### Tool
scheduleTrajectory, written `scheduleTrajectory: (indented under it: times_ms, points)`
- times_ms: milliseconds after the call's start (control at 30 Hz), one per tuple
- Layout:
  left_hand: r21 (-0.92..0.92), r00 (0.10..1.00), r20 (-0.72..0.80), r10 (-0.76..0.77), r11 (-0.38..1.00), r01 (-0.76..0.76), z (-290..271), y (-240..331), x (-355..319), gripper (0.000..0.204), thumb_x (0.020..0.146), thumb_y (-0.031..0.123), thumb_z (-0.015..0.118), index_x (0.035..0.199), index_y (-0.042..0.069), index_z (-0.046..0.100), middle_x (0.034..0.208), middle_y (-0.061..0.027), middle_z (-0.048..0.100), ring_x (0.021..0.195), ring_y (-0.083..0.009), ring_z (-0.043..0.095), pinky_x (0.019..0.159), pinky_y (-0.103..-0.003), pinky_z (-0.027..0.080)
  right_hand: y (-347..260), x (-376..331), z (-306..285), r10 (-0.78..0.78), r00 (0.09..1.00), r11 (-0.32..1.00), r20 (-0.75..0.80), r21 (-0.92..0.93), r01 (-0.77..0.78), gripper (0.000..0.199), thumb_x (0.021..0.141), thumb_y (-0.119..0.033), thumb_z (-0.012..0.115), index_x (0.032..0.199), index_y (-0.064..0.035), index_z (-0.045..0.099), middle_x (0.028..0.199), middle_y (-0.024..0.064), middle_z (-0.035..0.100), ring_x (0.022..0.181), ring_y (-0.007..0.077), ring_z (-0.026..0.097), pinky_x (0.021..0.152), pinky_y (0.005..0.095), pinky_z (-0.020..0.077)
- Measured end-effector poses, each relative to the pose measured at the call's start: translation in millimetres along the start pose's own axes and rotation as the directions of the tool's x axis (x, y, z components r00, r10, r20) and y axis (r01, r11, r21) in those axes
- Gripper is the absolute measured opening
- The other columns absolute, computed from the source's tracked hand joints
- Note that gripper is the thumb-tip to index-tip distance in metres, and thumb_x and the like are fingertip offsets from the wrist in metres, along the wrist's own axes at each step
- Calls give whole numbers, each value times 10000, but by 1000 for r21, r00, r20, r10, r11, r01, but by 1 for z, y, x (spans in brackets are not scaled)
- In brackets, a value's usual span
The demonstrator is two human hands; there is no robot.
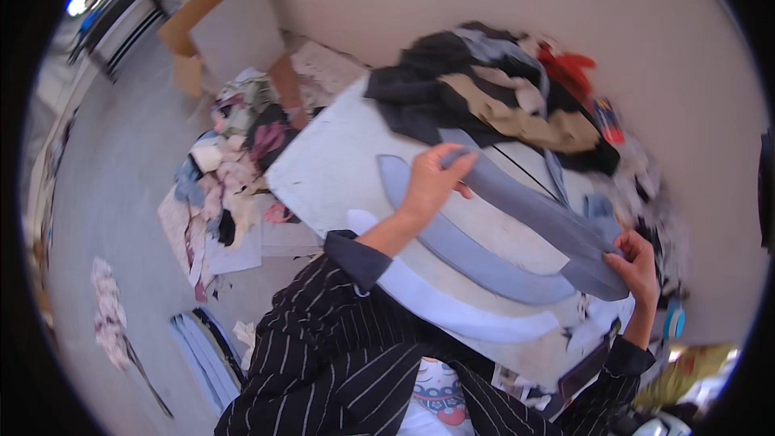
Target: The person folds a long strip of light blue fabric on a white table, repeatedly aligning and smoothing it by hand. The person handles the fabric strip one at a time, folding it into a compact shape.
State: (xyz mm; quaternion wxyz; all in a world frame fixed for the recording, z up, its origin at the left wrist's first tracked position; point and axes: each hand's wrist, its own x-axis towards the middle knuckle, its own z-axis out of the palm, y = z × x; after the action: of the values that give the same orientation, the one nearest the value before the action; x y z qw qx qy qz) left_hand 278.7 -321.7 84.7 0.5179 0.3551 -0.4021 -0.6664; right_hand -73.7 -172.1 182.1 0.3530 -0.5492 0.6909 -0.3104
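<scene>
A dark grey curved strip of fabric (pixel 537 210) is stretched between my two hands above the white table (pixel 323 145). My left hand (pixel 432 182) pinches its far left end between thumb and fingers. At the near right end, my right hand (pixel 638 266) grips the strip by its edge. Just below my left hand, a blue-grey curved piece (pixel 464 254) lies flat on the tabletop. Closer to my body rests a white curved piece (pixel 444 307), partly hidden by my left forearm. Another pale piece (pixel 525 242) shows beside the held strip.
Black, tan and grey cloth (pixel 484 89) is heaped on the table's far side, with a red cloth (pixel 565 69) behind it. Mixed fabric scraps (pixel 230 161) cover the floor at left, near a cardboard box (pixel 234 32). Folded blue-grey strips (pixel 202 355) lie lower left.
</scene>
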Motion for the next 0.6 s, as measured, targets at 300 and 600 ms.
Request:
scheduleTrajectory:
  times_ms: [300,600]
  points:
    - [291,948,144,-285,927,235,-42,35,-58,218,888,155,711,985,-22,628,744,-60,660,517,-119,609,446,-220,468,-32,-140,61,229,970,973,77,17,-231,234,719,-78,788,831,-47,585,676,-18,593,628,38,522,573,199,384]
    - [474,972,-99,-211,849,232,-114,18,-26,196,899,139,696,976,-32,641,683,-45,642,490,-89,585,419,-195,444,-6,-80,169,139,971,980,197,114,-163,242,761,-74,772,893,-11,579,711,90,668,654,129,614,627,253,456]
